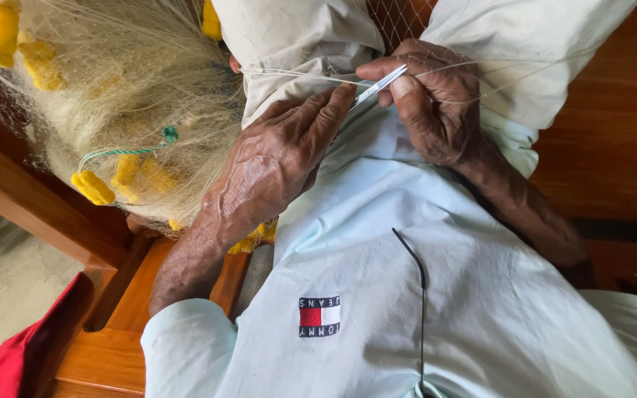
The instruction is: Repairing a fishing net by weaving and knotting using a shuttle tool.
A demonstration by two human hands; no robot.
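Note:
My left hand [278,158] lies over my lap and pinches fine net strands with its fingertips near the middle top. Just to its right, my right hand [433,99] grips a thin pale netting needle [380,85] between thumb and forefinger, its tip pointing toward the left fingers. Thin pale twine [289,74] runs taut from the needle leftward across my light trousers [296,37]. The bundled fishing net [134,96] with yellow floats [94,188] is heaped to the left of my left hand.
A green cord [123,151] winds through the net heap. A wooden bench or chair frame [31,199] runs under the net at left, and brown wood [613,133] lies at right. Red cloth [9,361] sits at bottom left. A black cord [418,287] hangs over my pale shirt.

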